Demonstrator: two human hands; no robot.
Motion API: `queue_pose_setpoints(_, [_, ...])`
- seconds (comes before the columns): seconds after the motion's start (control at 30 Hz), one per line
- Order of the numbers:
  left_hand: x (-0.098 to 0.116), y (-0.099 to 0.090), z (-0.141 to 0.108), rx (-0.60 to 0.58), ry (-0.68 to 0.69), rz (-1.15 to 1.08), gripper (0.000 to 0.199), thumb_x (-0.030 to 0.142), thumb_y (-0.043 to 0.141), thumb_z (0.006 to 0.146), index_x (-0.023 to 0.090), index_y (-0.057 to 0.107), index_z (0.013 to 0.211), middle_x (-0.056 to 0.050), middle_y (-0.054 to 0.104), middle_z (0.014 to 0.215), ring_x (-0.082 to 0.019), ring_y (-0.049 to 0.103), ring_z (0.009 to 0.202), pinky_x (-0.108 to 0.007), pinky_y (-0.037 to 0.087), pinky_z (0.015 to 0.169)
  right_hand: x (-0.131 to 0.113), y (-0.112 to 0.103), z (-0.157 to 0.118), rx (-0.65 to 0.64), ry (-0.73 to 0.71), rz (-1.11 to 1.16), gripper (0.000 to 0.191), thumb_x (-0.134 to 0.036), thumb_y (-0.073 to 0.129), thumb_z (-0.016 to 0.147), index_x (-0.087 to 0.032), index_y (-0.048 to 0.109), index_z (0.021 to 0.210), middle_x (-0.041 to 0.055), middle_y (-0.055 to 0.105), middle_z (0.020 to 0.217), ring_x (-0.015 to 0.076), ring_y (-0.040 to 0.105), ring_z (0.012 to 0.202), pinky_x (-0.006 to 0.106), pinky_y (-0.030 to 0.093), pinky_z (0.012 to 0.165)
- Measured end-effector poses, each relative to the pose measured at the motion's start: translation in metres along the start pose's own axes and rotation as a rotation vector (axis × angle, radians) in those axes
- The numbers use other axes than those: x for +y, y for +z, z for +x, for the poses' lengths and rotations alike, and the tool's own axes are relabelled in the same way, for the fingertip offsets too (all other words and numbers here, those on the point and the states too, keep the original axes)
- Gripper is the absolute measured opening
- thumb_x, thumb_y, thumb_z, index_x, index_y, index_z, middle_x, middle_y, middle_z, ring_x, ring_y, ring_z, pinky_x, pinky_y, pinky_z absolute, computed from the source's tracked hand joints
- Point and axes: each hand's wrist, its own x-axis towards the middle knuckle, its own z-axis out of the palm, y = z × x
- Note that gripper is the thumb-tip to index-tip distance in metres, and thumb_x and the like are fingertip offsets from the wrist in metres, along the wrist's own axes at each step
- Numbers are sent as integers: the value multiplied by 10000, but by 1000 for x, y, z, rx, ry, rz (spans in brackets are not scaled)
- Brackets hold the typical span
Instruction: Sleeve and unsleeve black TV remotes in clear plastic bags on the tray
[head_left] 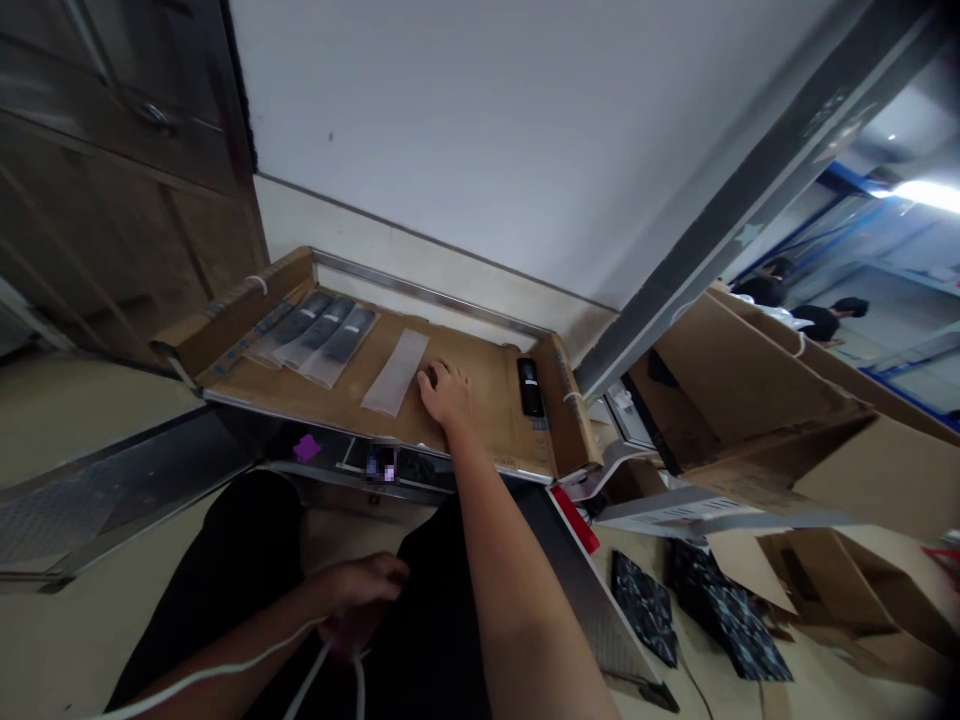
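Note:
My right hand (448, 392) rests on the cardboard-lined tray (484, 360), just right of a flat translucent sleeve (396, 372). Its fingers are bent and somewhat apart, and nothing shows in them. Low over my lap is my left hand (367, 585), its fingers curled; what it holds, if anything, is too dark to tell. Several sleeves with dark items inside (339, 345) lie side by side at the tray's left. A black item with a small white label (530, 387) lies by the tray's right wall.
A white cable (225, 668) runs across my left forearm. Large open cardboard boxes (757, 400) stand at the right, with dark patterned packages (645, 605) on the floor. Two people (821, 320) are in the right background. A white wall (450, 130) rises behind the tray.

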Motion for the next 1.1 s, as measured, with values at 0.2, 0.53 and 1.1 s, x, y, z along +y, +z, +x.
queue_pose_setpoints(0.2, [68,-30,-51,278,283,-160,424,555,679,767,186,609,963,-15,585,834,-151,534,731,-265,436,684,1,1,0,38,1,30,392,-458,470,983,-196,639,1221,107,595,1346,264,493,1230,407,307,1073])
queue_pose_setpoints(0.53, [262,-222,-65,1222,262,798,221,150,691,803,77,581,980,-199,615,1182,-435,505,1267,-536,371,1060,1,1,0,75,21,59,373,-459,497,959,-167,660,1126,131,649,1221,272,536,1170,401,358,1023])
queue_pose_setpoints(1.1, [187,-150,-112,1104,337,404,483,549,687,736,112,689,942,-78,746,902,-266,699,875,-316,541,782,-3,-19,-7,182,292,484,412,-521,446,960,-180,670,900,80,704,890,199,627,843,290,459,788])
